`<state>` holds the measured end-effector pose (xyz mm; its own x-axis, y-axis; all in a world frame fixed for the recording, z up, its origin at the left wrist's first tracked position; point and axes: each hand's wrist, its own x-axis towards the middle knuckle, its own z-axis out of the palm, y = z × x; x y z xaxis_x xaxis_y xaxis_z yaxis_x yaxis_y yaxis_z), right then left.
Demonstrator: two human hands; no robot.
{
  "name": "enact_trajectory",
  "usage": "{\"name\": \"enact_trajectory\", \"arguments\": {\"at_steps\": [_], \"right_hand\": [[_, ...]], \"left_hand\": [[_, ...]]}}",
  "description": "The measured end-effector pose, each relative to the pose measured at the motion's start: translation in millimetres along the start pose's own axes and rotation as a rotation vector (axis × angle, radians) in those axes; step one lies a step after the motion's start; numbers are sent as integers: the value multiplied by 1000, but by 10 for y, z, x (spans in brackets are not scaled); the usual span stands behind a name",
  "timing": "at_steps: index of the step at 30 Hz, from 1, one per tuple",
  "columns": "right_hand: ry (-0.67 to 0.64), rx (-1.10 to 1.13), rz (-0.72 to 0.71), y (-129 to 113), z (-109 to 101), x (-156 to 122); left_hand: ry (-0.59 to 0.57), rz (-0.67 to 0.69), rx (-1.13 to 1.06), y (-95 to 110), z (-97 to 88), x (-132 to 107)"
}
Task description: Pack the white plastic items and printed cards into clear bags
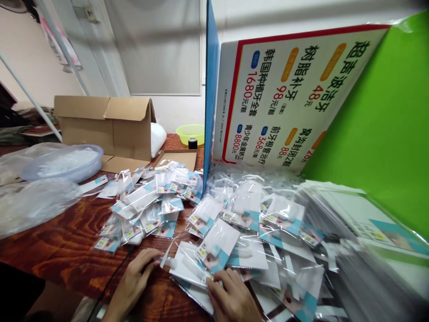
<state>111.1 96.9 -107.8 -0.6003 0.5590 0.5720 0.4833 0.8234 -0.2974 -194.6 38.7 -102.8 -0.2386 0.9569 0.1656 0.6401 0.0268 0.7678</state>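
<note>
A clear plastic packet (191, 263) with a white card and a pale, tube-like piece inside lies near the table's front edge, partly under another packet (219, 241). My left hand (139, 277) is at its left end, thumb and fingers pinched at the clear plastic there. At the packet's lower right corner, my right hand (233, 293) has its curled fingers and thumb on the edge. Beneath it lies a further packet, largely covered. A narrow white strip (168, 252) stands up by the left fingertips.
Loose packets (144, 208) are heaped left of a printed panel (268, 98). Stacked flat bags (365, 268) fill the right side. Behind are a cardboard box (103, 129), a bluish basin (95, 163) and a yellow-green bowl (189, 132). A dark cable (112, 277) crosses the front edge.
</note>
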Motion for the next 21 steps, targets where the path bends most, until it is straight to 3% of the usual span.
{"name": "enact_trajectory", "arguments": {"at_steps": [6, 11, 15, 18, 21], "right_hand": [[24, 39, -5, -5, -38, 0], [82, 71, -33, -14, -29, -2], [78, 80, -54, 2, -17, -21], [86, 84, -77, -16, -21, -11], [200, 38, -144, -82, -8, 41]], "left_hand": [[-42, 20, -54, -98, 106, 9], [-152, -50, -152, 31, 198, 32], [-61, -223, -211, 157, 321, 23], [9, -245, -237, 193, 347, -5], [19, -261, -268, 207, 290, -44]]}}
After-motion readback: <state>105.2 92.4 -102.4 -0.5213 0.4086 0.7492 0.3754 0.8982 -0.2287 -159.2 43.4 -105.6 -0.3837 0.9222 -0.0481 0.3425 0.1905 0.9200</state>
